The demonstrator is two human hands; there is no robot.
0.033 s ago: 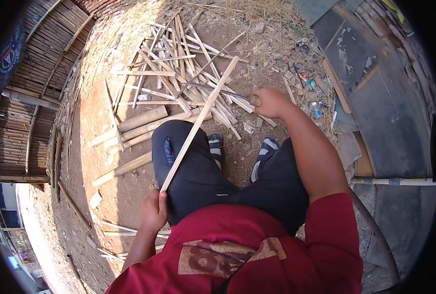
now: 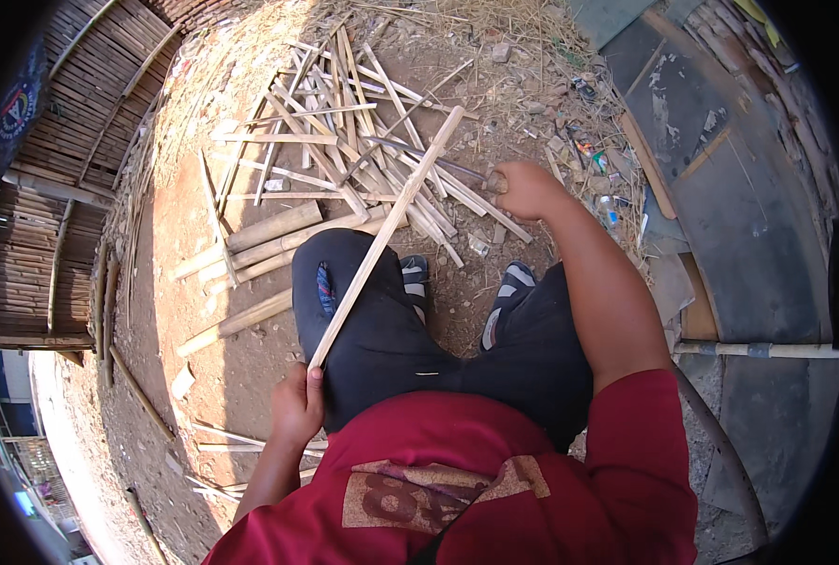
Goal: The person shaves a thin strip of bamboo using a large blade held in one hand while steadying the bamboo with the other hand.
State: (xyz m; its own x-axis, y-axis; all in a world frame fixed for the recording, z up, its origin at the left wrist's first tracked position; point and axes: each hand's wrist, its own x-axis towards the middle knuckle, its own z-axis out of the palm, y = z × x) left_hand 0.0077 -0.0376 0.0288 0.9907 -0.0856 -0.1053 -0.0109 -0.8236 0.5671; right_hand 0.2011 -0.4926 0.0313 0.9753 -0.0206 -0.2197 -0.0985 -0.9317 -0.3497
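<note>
I sit over bare earth in black trousers and sandals. My left hand (image 2: 297, 405) grips the near end of a long pale bamboo strip (image 2: 391, 221) that slants up across my left knee toward the far right. My right hand (image 2: 525, 188) is closed in a fist on the handle of a tool with a thin dark blade (image 2: 424, 158). The blade points left and meets the strip near its far part. Behind it lies a heap of split bamboo strips (image 2: 334, 122).
Thicker bamboo pieces (image 2: 259, 235) lie left of my knee. A woven bamboo wall (image 2: 52, 188) runs along the left. Grey concrete slabs (image 2: 749, 188) and a pole (image 2: 758, 350) lie to the right, with litter (image 2: 589, 151) by the straw.
</note>
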